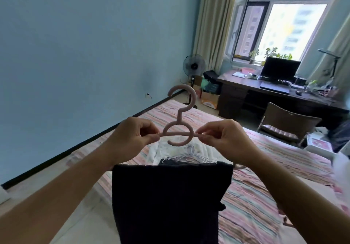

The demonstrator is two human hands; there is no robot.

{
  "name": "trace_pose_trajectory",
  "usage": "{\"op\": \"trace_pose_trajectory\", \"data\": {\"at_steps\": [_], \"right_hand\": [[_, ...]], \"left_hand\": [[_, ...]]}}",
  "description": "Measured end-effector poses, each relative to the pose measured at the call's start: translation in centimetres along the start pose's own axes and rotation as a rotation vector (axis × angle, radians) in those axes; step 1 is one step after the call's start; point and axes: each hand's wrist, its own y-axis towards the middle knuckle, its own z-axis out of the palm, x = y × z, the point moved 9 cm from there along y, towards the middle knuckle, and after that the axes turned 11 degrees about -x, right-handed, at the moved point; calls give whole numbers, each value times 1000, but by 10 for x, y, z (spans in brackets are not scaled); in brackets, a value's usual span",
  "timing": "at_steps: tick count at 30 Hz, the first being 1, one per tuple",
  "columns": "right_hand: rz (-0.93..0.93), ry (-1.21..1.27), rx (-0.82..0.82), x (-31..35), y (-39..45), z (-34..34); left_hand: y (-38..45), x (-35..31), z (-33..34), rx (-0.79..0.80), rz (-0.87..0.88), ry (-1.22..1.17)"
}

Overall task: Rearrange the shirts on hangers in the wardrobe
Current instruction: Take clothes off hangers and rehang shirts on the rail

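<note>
Pink plastic hanger (pixel 178 132) with a round hook and ring-shaped neck is held upright at the centre of the frame, above the bed. Left hand (pixel 130 139) pinches the hanger's left shoulder bar between thumb and curled fingers; right hand (pixel 227 139) pinches the right shoulder bar in the same way. Dark, nearly black garment (pixel 170 202) hangs below the hands, draped over the hanger's lower bar and falling to the bottom edge of the frame. Just behind it, on the pink striped bedcover (pixel 255 205), lie a cluster of thin wire hangers (pixel 186 156) and a white garment (pixel 157 151). Blue wall fills the upper left of the frame. At the upper right stands a dark wooden worktop (pixel 244 86) carrying a black laptop (pixel 278 71), beneath a bright window (pixel 289 29). A brown chair (pixel 286 122) stands near the bed, and a black standing fan (pixel 194 66) is by the beige curtain (pixel 214 21).
</note>
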Motion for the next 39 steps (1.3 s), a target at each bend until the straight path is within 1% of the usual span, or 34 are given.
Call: {"op": "trace_pose_trajectory", "data": {"at_steps": [4, 11, 14, 21, 27, 30, 33, 36, 39], "right_hand": [[43, -58, -24, -28, -9, -6], [171, -98, 26, -114, -3, 11], [226, -131, 45, -167, 7, 26], [355, -182, 163, -303, 36, 77], [435, -218, 198, -408, 73, 121], [481, -242, 188, -463, 94, 148], [539, -251, 156, -519, 109, 175], [613, -255, 143, -570, 114, 204], [667, -264, 120, -622, 119, 235]], "left_hand": [[11, 10, 38, 75, 14, -46], [33, 64, 123, 203, -88, -127], [51, 97, 168, 240, -155, -126], [89, 191, 276, 317, -292, -88], [135, 260, 351, 267, -392, -61], [158, 298, 383, 229, -433, -48], [178, 338, 416, 241, -463, -18], [185, 379, 453, 308, -478, 34], [185, 415, 496, 406, -409, 116]]}}
